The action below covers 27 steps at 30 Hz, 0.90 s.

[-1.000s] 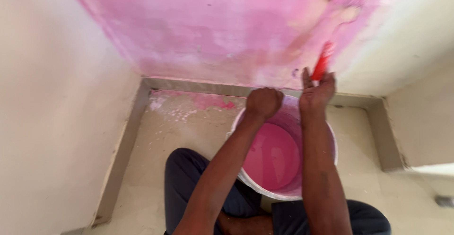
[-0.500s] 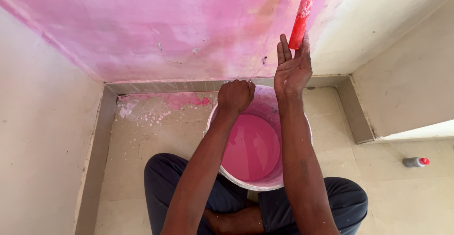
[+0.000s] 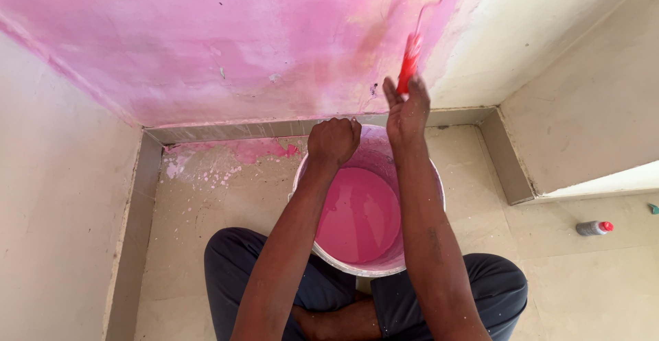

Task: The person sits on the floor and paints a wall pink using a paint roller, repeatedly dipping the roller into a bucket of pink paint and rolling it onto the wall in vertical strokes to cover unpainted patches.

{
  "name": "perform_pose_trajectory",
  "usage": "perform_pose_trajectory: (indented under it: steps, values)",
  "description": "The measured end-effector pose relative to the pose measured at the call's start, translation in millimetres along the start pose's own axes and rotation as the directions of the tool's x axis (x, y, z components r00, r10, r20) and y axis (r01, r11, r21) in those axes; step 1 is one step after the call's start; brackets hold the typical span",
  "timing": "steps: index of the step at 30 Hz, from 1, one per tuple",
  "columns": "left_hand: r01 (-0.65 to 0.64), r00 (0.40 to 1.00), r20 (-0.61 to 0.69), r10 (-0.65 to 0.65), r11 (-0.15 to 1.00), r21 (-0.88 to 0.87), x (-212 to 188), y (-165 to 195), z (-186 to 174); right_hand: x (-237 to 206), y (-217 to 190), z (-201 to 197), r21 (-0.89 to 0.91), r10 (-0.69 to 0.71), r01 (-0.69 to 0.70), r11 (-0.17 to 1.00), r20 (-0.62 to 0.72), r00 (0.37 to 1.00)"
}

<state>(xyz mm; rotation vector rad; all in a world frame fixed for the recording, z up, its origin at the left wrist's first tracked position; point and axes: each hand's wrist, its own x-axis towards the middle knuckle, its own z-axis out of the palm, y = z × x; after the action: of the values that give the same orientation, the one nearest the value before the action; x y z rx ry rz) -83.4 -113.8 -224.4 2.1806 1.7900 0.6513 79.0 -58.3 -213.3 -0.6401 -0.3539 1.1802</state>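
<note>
Right hand [image 3: 406, 113] raised higher with roller [image 3: 410, 63], left hand [image 3: 333, 140] fisted on bucket [image 3: 439, 197]

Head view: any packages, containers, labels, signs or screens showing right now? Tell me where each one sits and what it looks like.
Paint bucket: on the floor between the person's knees, by the wall; round, white, holding pink paint; left hand on its far rim.
Small bottle: lying on its side on the floor at right; grey body, red cap.
No label, sign or screen can be made out.
</note>
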Motion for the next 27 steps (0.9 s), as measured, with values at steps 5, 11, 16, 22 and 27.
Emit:
perform_pose_trajectory:
  steps: [5, 11, 16, 22, 27]
  values:
    - [0.000, 1.000, 0.021, 0.000, 1.000, -0.002, 0.0, 0.5, -1.2, -9.0, -18.4, 13.8, -0.112, -0.174, 0.202, 0.973, 0.219, 0.960]
    - [0.000, 1.000, 0.018, 0.000, 1.000, -0.006, -0.4, 0.2, -1.4, -4.8, -3.1, 5.5, -0.207, -0.079, 0.106, 0.973, 0.136, 0.988]
    - [0.030, 0.999, 0.035, -0.029, 0.999, -0.018, 2.4, -1.6, -1.1, 2.3, 4.0, -6.5, -0.278, 0.066, -0.052, 0.959, 0.040, 0.997]
    - [0.043, 0.997, 0.070, -0.043, 0.999, 0.005, 4.0, -2.4, 0.1, -3.9, -9.9, 12.0, -0.327, -0.181, 0.280, 0.902, 0.303, 0.936]
    - [0.048, 0.995, 0.083, -0.050, 0.998, 0.029, 3.0, -2.7, 1.5, -5.9, -17.4, 16.7, -0.346, -0.240, 0.371, 0.862, 0.367, 0.899]
